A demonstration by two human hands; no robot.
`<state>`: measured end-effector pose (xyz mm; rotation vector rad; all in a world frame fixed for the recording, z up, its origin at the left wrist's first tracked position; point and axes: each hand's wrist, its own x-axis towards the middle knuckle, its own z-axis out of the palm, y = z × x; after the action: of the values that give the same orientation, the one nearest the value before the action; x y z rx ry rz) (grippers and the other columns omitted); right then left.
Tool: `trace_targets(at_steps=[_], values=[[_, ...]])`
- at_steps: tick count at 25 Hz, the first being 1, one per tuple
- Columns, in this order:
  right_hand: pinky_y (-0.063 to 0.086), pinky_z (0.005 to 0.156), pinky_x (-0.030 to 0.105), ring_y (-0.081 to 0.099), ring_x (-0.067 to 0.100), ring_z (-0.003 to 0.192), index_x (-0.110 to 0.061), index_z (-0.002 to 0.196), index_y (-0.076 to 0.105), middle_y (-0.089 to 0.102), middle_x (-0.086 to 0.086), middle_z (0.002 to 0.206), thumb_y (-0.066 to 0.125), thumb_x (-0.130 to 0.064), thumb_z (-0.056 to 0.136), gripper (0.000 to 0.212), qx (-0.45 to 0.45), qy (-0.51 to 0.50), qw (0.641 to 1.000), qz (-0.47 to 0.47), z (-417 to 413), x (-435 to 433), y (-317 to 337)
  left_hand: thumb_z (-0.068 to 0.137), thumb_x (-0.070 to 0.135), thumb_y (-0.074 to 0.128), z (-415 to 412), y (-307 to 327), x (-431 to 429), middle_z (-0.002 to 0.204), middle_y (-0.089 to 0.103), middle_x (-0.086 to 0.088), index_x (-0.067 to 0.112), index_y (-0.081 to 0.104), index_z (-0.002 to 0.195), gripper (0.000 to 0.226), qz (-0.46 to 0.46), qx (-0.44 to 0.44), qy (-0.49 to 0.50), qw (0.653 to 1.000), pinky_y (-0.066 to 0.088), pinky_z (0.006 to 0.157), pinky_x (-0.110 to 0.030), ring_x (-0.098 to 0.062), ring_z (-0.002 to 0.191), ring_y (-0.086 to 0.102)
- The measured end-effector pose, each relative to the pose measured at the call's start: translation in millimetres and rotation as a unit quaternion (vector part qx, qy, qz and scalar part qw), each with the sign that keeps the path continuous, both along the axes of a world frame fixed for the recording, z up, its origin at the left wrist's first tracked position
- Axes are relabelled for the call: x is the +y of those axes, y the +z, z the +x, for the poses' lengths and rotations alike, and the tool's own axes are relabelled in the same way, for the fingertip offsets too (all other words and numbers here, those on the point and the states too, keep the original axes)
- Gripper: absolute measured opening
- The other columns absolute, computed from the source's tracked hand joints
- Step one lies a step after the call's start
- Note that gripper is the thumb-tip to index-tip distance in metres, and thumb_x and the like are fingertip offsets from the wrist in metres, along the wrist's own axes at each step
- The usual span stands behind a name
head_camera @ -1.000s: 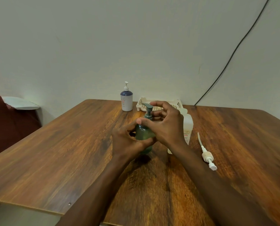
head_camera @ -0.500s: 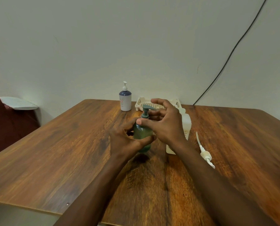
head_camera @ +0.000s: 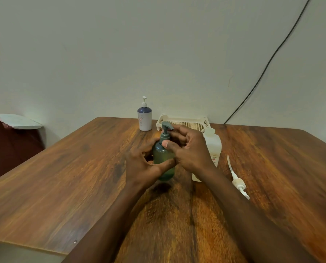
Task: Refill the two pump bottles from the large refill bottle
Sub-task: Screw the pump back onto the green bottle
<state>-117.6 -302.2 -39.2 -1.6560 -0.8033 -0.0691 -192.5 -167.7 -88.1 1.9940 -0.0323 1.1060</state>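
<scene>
Still, little is changing from half a second ago: the left hand [head_camera: 141,166] is keeping its fingers and thumb wrapped round the body of the green pump bottle [head_camera: 164,158], which is standing upright on the table [head_camera: 63,177] right in front of the person. The right hand [head_camera: 192,150] is staying at the bottle's neck, thumb pressing on the shoulder and fingers curling round the collar. The pump head [head_camera: 167,126] is now showing more clearly above those fingers, its nozzle pointing right as before.

The large refill bottle [head_camera: 213,147] is standing just behind the right wrist, partly hidden by it. A loose white pump [head_camera: 238,182] is lying just right of it, tube pointing away. The blue-and-white pump bottle [head_camera: 144,118] and a cream basket [head_camera: 187,122] are sitting at the far edge against the wall. The table's left edge is running diagonally toward the near corner, with broad bare wood between it and the left hand. More bare wood is stretching right of the loose pump.
</scene>
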Motion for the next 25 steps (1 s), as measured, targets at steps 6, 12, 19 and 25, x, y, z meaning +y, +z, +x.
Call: trace_targets(at_steps=[6,12,19,25], values=[[0.059,0.084,0.017,0.071,0.001,0.103,-0.016,0.133,0.067,0.075,0.0,0.122,0.089,-0.012,0.076,0.061,-0.033,-0.09,0.995,0.027,-6.8,7.3,-3.2,0.069,0.041,0.087,4.5,-5.3,-3.3,0.121,0.07,0.012,0.013,0.064,0.137,0.077,0.002,0.014,0.012,1.0,0.049,0.077,-0.003,0.014,0.1,0.064],[0.057,0.099,0.031,0.067,0.016,0.119,-0.03,0.155,0.042,0.069,0.005,0.133,0.081,-0.014,0.086,0.081,-0.14,-0.135,0.981,0.0,-16.6,11.8,-12.2,0.071,0.031,0.086,8.4,-9.1,-2.7,0.119,0.074,0.001,0.01,0.065,0.137,0.072,0.008,0.018,0.01,1.0,0.054,0.078,-0.01,0.0,0.098,0.068],[0.058,0.099,0.042,0.063,0.026,0.127,-0.025,0.158,0.035,0.061,0.009,0.143,0.075,-0.016,0.092,0.078,-0.174,-0.158,0.971,-0.038,-15.2,15.8,-19.6,0.07,0.04,0.072,8.2,-9.9,-5.3,0.112,0.069,0.016,0.015,0.065,0.135,0.071,-0.003,0.013,0.009,1.0,0.053,0.074,-0.007,0.017,0.094,0.064],[0.053,0.102,0.028,0.065,0.017,0.123,-0.024,0.154,0.044,0.067,0.004,0.135,0.08,-0.019,0.088,0.076,-0.139,-0.124,0.982,-0.026,-8.3,14.9,-19.7,0.07,0.026,0.085,8.7,-9.1,-1.5,0.117,0.071,0.011,0.021,0.065,0.133,0.066,-0.017,0.012,0.0,1.0,0.054,0.078,-0.009,0.014,0.098,0.065]])
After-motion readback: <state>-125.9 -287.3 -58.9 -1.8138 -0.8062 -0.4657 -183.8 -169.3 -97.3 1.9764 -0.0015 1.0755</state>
